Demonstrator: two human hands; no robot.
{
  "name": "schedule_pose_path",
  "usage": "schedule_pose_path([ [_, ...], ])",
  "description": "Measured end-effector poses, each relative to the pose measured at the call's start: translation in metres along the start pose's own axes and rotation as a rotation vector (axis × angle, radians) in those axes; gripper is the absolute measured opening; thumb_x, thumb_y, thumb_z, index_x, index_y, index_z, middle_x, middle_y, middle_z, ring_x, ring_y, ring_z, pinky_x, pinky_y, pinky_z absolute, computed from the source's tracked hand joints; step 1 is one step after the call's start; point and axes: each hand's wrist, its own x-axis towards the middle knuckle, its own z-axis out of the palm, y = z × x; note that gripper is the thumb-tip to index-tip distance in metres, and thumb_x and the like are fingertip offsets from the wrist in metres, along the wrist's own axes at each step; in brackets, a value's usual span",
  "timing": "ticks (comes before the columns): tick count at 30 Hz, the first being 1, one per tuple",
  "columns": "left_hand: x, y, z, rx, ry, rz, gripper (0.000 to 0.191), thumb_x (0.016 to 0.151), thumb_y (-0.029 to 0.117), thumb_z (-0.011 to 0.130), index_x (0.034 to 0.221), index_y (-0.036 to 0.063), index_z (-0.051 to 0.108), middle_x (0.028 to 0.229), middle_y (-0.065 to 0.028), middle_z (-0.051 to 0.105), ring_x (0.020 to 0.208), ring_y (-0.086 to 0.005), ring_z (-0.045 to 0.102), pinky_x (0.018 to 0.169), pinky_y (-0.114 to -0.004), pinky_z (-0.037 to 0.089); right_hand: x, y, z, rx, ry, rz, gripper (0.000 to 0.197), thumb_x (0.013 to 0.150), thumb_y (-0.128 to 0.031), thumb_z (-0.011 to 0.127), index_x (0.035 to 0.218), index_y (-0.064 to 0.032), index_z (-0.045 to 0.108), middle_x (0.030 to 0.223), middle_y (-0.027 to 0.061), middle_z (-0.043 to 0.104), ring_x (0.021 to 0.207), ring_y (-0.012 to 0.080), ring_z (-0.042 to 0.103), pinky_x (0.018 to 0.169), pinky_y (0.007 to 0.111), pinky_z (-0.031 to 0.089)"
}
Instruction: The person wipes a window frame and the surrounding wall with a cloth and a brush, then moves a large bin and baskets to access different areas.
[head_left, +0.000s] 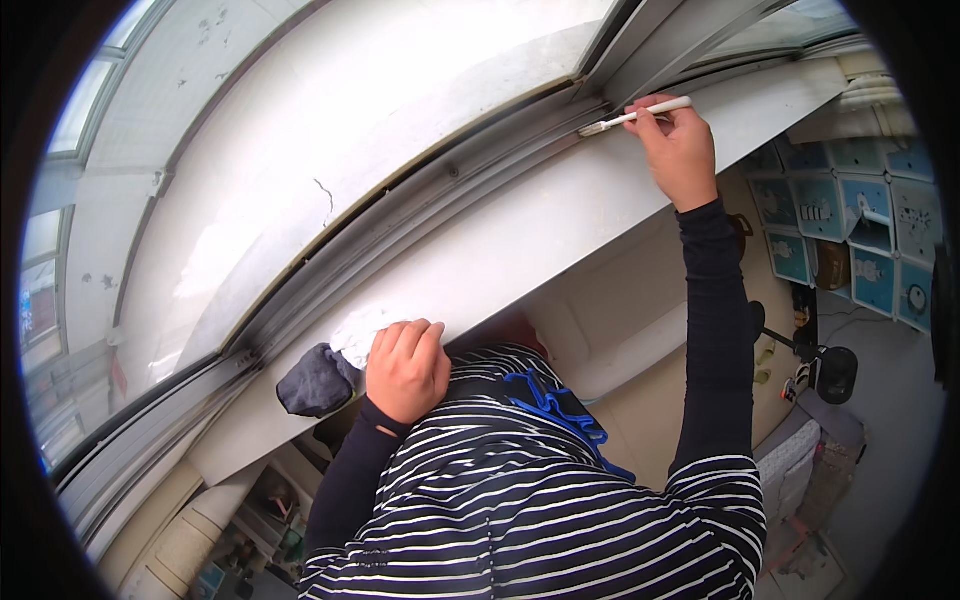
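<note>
My right hand (679, 150) grips the white handle of a small brush (660, 107) near the upper right. Its bristle end touches the metal window track (454, 176) beside the inner edge of the white windowsill (517, 225). At the lower left, my left hand (409, 367) rests on the sill's front edge, its fingers curled against a crumpled white cloth (358, 335). Whether those fingers pinch the cloth is hidden. A bunched dark grey cloth (316, 381) lies on the sill just left of the white one.
Window glass and frame (607, 45) border the track. Below the sill's right part is a beige surface with a pale, shallow tub-like object (630, 352). Blue and white storage cubes (862, 202) stand at the far right. A blue-edged cloth (559, 409) hangs at my waist.
</note>
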Motion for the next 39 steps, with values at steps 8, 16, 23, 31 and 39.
schedule_pose_path([
  [8,0.002,0.0,0.0,-0.004,-0.011,-0.005,0.029,0.078,-0.001,0.071,0.108,0.0002,0.071,0.102,-0.014,0.07,0.094,-0.0336,0.067,0.084,-0.044,0.052,-0.001,0.006,-0.014,0.247,0.147,0.07,0.016,0.102,-0.004,0.066,0.11,0.0101,0.066,0.104,0.0175,0.077,0.095,0.0226,0.078,0.087,0.032,0.064],
  [16,0.006,0.0,0.002,-0.014,-0.036,0.015,0.031,0.078,-0.001,0.071,0.109,0.0001,0.07,0.103,-0.0143,0.07,0.094,-0.0339,0.067,0.084,-0.044,0.052,-0.004,0.019,-0.021,0.205,0.089,0.083,0.016,0.103,-0.004,0.065,0.113,0.008,0.066,0.108,0.0159,0.076,0.098,0.0211,0.076,0.089,0.032,0.064],
  [23,0.065,0.029,0.012,-0.074,-0.139,0.258,0.04,0.079,0.004,0.072,0.118,0.0011,0.068,0.108,-0.0118,0.069,0.099,-0.0299,0.067,0.09,-0.041,0.052,0.001,0.001,-0.024,0.279,0.001,0.141,0.015,0.102,-0.005,0.067,0.115,0.0037,0.068,0.105,0.0119,0.077,0.093,0.0198,0.076,0.086,0.03,0.063],
  [31,0.163,0.048,0.07,0.063,-0.051,0.309,0.05,0.086,0.014,0.07,0.134,0.0012,0.061,0.147,-0.02,0.057,0.131,-0.0352,0.057,0.107,-0.046,0.046,0.003,0.005,-0.015,-0.001,-0.094,0.154,0.022,0.101,-0.009,0.072,0.113,0.0087,0.07,0.101,0.013,0.078,0.095,0.0186,0.077,0.085,0.03,0.061],
  [39,0.198,0.049,0.108,0.071,-0.13,0.268,0.065,0.095,0.027,0.068,0.151,-0.0012,0.049,0.165,-0.0227,0.04,0.154,-0.0371,0.038,0.122,-0.051,0.034,0.008,0.018,-0.031,0.071,-0.085,0.154,0.02,0.102,-0.005,0.069,0.115,0.01,0.07,0.104,0.0144,0.078,0.098,0.0206,0.077,0.088,0.031,0.062],
])
